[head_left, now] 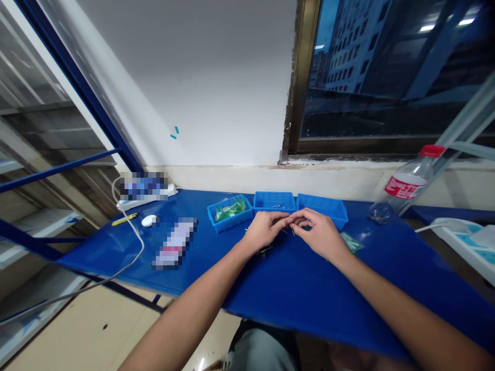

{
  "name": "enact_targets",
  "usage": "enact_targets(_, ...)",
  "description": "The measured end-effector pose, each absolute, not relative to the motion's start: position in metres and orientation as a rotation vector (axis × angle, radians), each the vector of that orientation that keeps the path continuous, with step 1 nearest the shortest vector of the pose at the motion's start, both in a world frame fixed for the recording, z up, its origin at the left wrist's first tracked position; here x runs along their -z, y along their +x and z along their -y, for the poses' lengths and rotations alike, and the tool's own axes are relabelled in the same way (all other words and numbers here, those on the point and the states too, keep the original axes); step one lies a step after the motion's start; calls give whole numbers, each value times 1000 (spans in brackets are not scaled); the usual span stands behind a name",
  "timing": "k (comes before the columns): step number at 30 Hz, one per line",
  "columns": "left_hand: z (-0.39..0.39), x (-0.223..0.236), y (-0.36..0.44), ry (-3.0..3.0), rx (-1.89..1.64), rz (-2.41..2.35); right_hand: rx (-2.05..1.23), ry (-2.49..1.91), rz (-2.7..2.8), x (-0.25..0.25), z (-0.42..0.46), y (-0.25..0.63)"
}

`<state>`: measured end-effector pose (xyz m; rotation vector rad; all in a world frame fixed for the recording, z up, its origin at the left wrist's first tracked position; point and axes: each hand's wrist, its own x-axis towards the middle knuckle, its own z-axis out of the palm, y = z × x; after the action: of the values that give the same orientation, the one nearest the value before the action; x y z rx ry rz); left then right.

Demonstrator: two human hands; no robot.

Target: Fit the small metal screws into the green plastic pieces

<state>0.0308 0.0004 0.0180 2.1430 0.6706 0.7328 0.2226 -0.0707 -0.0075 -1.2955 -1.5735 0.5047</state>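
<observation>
My left hand (pixel 266 229) and my right hand (pixel 316 232) meet fingertip to fingertip over the blue table, in front of three blue bins. Both have thumb and fingers pinched together. What they hold, if anything, is too small to make out. Thin, pin-like metal pieces (pixel 265 249) lie on the table just below the left hand, and others show under the fingertips. Small metal pieces (pixel 278 206) lie in the middle bin (pixel 257 202). Partly behind my right hand is the right bin (pixel 336 208). A small clear packet (pixel 352 242) lies beside my right wrist.
Green plastic bags (pixel 231 209) fill the left bin (pixel 232 224). A blurred-out flat object (pixel 176 245), a white rounded object (pixel 149 220) and a yellow cutter (pixel 124 219) lie left. A cable (pixel 141 245) crosses the table edge. A red-capped bottle (pixel 406 185) stands right, near a power strip (pixel 469 245).
</observation>
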Motion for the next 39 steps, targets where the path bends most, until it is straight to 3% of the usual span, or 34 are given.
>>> enact_targets(16, -3, -3, 38, 2054, -964, -564, -612, -1318, 1508, 17, 66, 223)
enact_targets(21, -4, -8, 34, 2252, -920, -587, -161, -1385, 1681, -1, 70, 231)
enact_targets(26, -4, -5, 31, 2670, -623, -473, 334, -1487, 1776, -2, 65, 260)
enact_targets(31, -7, 2, 34, 2767, -461, -364, 404, -1576, 1805, 8, 61, 271)
enact_targets(39, -5, -5, 31, 2832, -499, -498, 313, -1494, 1798, 3, 64, 255)
